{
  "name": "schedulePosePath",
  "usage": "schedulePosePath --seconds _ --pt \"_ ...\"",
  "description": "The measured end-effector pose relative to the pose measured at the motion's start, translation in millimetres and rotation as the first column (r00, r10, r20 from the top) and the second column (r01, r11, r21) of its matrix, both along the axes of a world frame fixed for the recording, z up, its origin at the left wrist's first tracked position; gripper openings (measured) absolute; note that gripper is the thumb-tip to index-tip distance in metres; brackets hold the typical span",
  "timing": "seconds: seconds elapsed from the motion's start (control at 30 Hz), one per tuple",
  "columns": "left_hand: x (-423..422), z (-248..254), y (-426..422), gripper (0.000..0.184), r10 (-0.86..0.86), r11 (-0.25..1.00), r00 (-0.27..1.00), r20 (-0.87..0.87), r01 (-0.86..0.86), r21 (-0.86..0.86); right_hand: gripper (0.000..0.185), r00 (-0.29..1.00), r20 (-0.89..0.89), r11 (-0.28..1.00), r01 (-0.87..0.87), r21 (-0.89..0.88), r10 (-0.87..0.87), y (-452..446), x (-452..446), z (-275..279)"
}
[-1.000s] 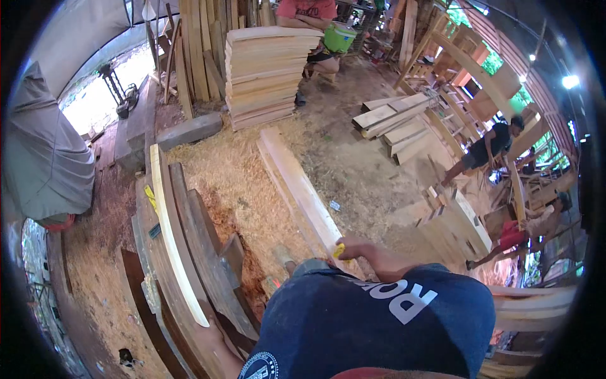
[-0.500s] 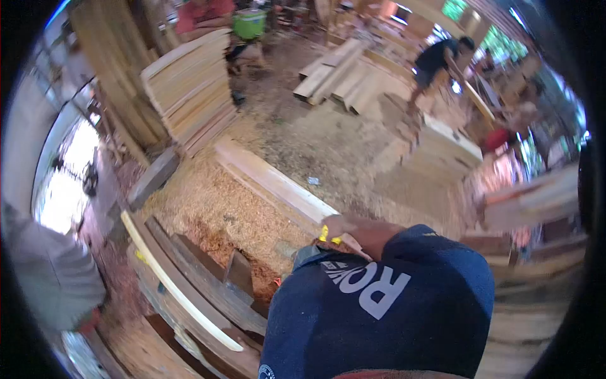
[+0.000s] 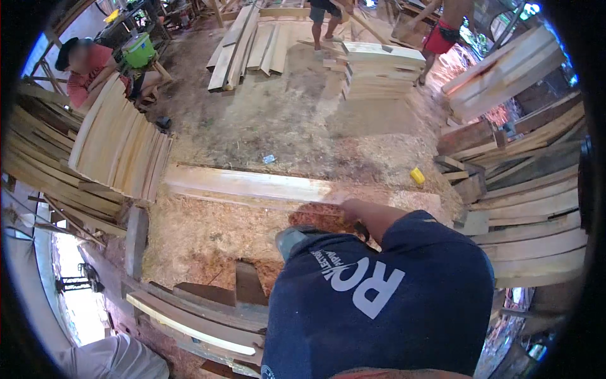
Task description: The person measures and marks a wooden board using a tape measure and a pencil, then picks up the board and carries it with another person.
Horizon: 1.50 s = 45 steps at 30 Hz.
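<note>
My right hand [image 3: 355, 210] reaches out past the dark shirt, over the near edge of a long pale board [image 3: 252, 183] lying on the sawdust. Its fingers are closed on a small tool with yellow and black parts [image 3: 361, 230], mostly covered by the hand and sleeve. Beside my body at lower left, only a sliver of my left hand [image 3: 257, 356] shows, near the end of a pale-edged plank [image 3: 196, 323]; the shirt hides its fingers. Below the right hand, a grey shoe or foot [image 3: 289, 241] rests on the sawdust.
A yellow object [image 3: 416, 175] lies on the ground at right. Stacked boards [image 3: 113, 145] stand at left, with more piles [image 3: 385, 69] behind and lumber [image 3: 530, 208] at right. A seated person [image 3: 88, 69] is beyond the left stack; other people stand at the back.
The view has turned, so the long board now lies nearly level across it. My right hand remains by the board, its yellow tool less visible. My left hand is now more hidden.
</note>
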<state>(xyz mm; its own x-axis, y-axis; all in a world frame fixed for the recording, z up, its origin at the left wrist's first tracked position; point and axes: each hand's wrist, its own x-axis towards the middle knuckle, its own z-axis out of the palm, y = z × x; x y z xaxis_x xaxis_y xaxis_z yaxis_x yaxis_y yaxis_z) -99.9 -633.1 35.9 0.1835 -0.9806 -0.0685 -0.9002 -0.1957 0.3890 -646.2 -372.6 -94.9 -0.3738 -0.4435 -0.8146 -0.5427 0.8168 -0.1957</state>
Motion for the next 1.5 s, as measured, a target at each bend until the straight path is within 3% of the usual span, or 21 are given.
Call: schedulePosePath --seconds 0.13,0.3,0.47,0.57,0.7,0.87,0.97,1.07,1.1,1.3,1.5 --pt "1 -1 -7 0.069 0.005 1.000 1.000 -0.014 -0.005 -0.002 0.060 0.991 0.038 0.989 0.127 0.068 -0.130 50 9 9" --pt "3 -4 -17 0.068 -0.015 1.000 1.000 -0.020 0.015 0.009 0.067 0.973 0.043 0.973 0.227 -0.028 -0.226 40 23 17" --pt "4 -6 -19 0.067 -0.005 1.000 1.000 -0.027 0.005 0.012 0.077 0.997 -0.048 0.986 0.057 -0.157 -0.065 -11 4 22" --pt "5 -6 -20 0.066 -0.006 1.000 0.999 -0.032 0.007 0.012 0.074 0.979 -0.157 0.956 0.080 -0.283 -0.129 -38 -5 47" --pt "6 -7 -17 0.065 0.012 1.000 1.000 -0.029 -0.012 0.010 0.070 0.982 -0.138 0.937 0.077 -0.340 -0.131 -59 -18 63" --pt "-6 -14 -22 0.064 -0.027 1.000 0.999 -0.041 0.027 -0.003 0.070 0.984 -0.086 0.952 0.125 -0.281 -0.155 -52 -10 71" --pt "-18 -10 -28 0.063 -0.025 1.000 0.999 -0.039 0.025 -0.016 0.071 0.999 -0.046 0.993 -0.010 -0.116 0.005 -44 -13 21" --pt "-26 -11 -34 0.063 -0.034 0.999 0.999 -0.042 0.033 -0.022 0.073 0.997 -0.056 0.992 0.051 -0.117 -0.058 -22 -1 19" --pt "-28 -11 -36 0.062 -0.041 0.999 0.998 -0.043 0.040 -0.022 0.075 0.989 0.028 0.975 0.145 -0.169 -0.142 -14 0 22" --pt "-34 -14 -44 0.061 -0.060 0.998 0.997 -0.050 0.058 -0.031 0.074 0.984 -0.150 0.990 0.081 -0.115 -0.098 9 15 35" --pt "-28 -16 -46 0.060 -0.038 0.999 0.998 -0.052 0.037 -0.026 0.067 0.992 -0.102 0.986 0.060 -0.158 -0.077 5 10 35"
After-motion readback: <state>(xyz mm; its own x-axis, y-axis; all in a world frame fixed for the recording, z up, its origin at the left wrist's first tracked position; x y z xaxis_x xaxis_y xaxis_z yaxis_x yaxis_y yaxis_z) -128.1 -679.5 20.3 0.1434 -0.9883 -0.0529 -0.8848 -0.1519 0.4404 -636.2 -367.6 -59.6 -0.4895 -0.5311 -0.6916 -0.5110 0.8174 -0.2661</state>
